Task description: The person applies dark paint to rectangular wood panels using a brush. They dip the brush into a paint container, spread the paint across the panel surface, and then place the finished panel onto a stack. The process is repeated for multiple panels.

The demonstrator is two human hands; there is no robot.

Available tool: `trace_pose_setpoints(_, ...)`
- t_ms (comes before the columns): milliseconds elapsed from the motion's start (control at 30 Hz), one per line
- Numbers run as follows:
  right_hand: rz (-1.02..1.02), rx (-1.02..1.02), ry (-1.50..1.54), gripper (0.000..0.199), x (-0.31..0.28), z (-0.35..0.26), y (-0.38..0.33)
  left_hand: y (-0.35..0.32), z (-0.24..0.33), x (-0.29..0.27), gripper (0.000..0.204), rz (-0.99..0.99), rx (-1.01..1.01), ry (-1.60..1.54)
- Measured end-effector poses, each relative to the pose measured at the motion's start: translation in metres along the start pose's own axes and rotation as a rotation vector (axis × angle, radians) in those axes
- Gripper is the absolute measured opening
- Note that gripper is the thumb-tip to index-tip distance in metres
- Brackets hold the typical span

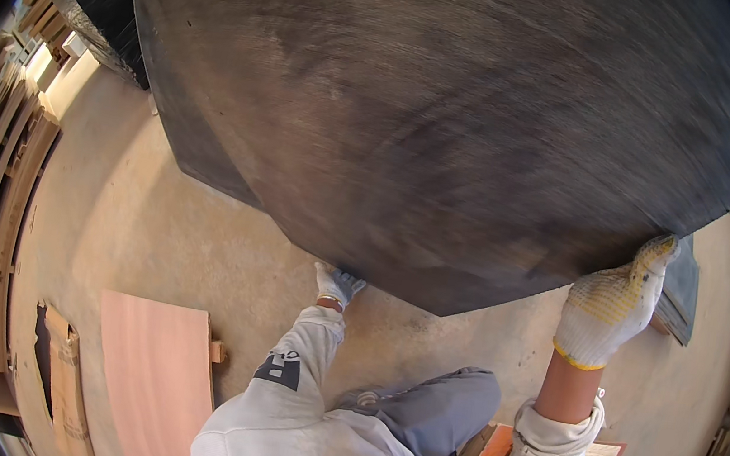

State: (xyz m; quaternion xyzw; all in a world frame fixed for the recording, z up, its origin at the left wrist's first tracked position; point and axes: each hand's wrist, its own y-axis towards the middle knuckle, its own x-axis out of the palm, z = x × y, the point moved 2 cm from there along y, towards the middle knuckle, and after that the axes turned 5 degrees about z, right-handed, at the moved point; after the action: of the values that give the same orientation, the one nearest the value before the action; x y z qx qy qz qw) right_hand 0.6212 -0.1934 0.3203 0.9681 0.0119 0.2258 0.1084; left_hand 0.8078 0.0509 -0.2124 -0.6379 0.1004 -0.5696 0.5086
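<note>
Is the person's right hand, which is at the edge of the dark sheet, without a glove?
No, the right hand wears a white glove with a yellow cuff edge.

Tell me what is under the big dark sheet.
Around the near edge of the dark sheet, the left hand, tan floor and, at right, a dark stack's corner show. Whatever lies farther under is hidden.

Right hand (610,308) grips dark panel (450,129) — left hand (337,285) (gloved) at edge.
</note>
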Motion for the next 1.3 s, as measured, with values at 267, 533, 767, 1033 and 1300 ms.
trace_pose_setpoints(267, -0.014, 0.074, 0.145, 0.047, -0.016, 0.012, 0.012, -0.033, 0.075, -0.027, 0.103, 0.256, 0.333, -0.077)
trace_pose_setpoints(533, -0.053, -1.014, -0.887, 0.039, -0.071, 0.064, 0.047, -0.108, 0.179, 0.109, 0.079, 0.231, 0.924, 0.374)
trace_pose_setpoints(767, -0.216, -0.330, -0.245, 0.039, -0.021, 0.050, 0.035, -0.096, 0.176, 0.152, 0.077, 0.114, 0.770, 0.473)
trace_pose_setpoints(1033, 0.114, -0.130, -0.121, 0.056, -0.191, 0.071, -0.046, -0.099, 0.128, 0.094, 0.085, 0.217, 0.510, 0.571)
trace_pose_setpoints(1300, 0.961, 0.075, -0.411, 0.051, -0.537, -0.006, -0.308, -0.087, -0.041, 0.006, 0.074, 0.167, 0.206, 1.187)
